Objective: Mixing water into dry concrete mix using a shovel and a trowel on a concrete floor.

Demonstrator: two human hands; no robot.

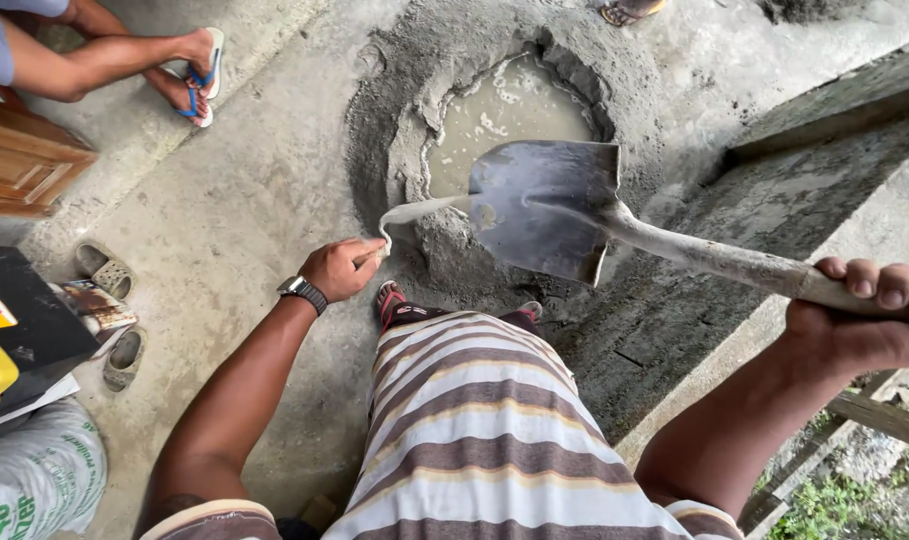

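Concrete floor; shovel (614,225) blade toward mortar ring (494,110).

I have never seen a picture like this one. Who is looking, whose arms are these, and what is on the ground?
There is one picture, taken by a camera worn on a person's head and looking down, so the two arms reaching in from the bottom are that person's own. You also see their striped clothing.

The right hand has a closed grip on the handle of a shovel. The left hand, with a wristwatch on its wrist, is shut on a thin tool, too small to tell which kind; its pale end reaches towards the shovel blade.

On the concrete floor lies a ring of grey cement mix with a pool of cloudy water in its middle.

At the top left are another person's legs in sandals. Loose sandals and a white sack lie at the left.
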